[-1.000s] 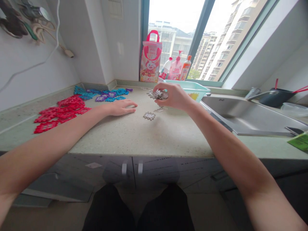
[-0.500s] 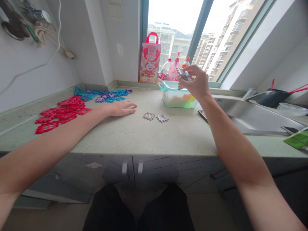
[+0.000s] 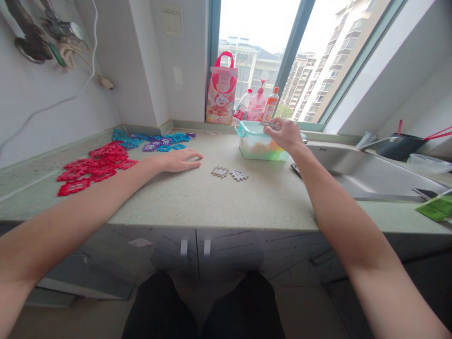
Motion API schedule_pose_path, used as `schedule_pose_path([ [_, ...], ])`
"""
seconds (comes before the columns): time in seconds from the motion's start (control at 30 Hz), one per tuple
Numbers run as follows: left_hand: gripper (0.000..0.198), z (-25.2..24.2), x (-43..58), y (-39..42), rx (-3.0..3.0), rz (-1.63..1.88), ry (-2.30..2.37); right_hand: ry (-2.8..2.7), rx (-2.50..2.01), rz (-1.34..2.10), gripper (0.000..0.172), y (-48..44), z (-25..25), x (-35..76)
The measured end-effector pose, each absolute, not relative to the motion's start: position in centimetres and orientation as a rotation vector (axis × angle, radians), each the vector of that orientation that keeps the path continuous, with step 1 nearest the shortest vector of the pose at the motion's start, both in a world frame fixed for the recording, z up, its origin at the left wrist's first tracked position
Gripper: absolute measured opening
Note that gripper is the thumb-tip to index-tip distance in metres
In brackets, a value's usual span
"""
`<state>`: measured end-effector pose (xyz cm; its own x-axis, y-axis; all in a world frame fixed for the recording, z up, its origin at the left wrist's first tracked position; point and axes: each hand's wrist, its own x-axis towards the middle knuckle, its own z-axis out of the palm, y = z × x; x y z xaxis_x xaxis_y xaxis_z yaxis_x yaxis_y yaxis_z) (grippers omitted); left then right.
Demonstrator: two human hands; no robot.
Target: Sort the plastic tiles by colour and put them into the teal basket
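My right hand (image 3: 286,133) is at the rim of a clear, teal-edged plastic box (image 3: 247,147), pinching grey interlocking plastic pieces (image 3: 269,125); how many is unclear. Orange, yellow and green shapes show blurred through the box's wall. Palm down on the counter (image 3: 212,202), my left hand (image 3: 181,160) rests with its fingers apart and holds nothing. To its right lie two flat grey toothed pieces, the left one (image 3: 220,172) and the right one (image 3: 239,175), side by side. Beyond my left hand is a spread of blue and purple pieces (image 3: 165,141); red pieces (image 3: 102,162) are heaped near my left forearm.
A steel sink (image 3: 360,172) takes up the right side, with a dark object (image 3: 295,170) at its left edge. A pink bag (image 3: 221,96) and several bottles, including a pink pump bottle (image 3: 257,106), stand by the window. A green packet (image 3: 438,206) lies far right.
My right hand has come down from above the box to its rim, still gripping the grey pieces. My left hand stays on the counter. The view has shifted slightly.
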<state>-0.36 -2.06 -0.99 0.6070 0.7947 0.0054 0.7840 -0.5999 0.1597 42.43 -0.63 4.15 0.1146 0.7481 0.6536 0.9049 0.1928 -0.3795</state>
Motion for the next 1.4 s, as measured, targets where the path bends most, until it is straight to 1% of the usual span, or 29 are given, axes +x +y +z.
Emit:
schedule_pose_path([
  [0.27,0.085,-1.1,-0.4,-2.0,2.691,0.117,1.311,-1.726,-1.607,-0.194,0.059,-1.2,4.3,42.3],
  [0.63,0.086,-1.0,-0.4,-1.9,2.69,0.103,1.317,-1.731,-1.609,-0.22,0.061,-1.1,4.1,42.0],
  [0.97,0.085,-1.3,-0.6,-1.5,2.703,0.108,1.312,-1.747,-1.571,-0.218,0.058,-1.0,4.0,41.9],
  [1.27,0.086,-1.0,-0.4,-1.9,2.696,0.089,1.328,-1.836,-1.606,-0.284,0.047,-0.9,3.6,41.7],
  [1.4,0.086,-1.2,-0.5,-1.7,2.703,0.099,1.32,-1.895,-1.441,-0.341,0.043,-1.5,3.7,40.8],
])
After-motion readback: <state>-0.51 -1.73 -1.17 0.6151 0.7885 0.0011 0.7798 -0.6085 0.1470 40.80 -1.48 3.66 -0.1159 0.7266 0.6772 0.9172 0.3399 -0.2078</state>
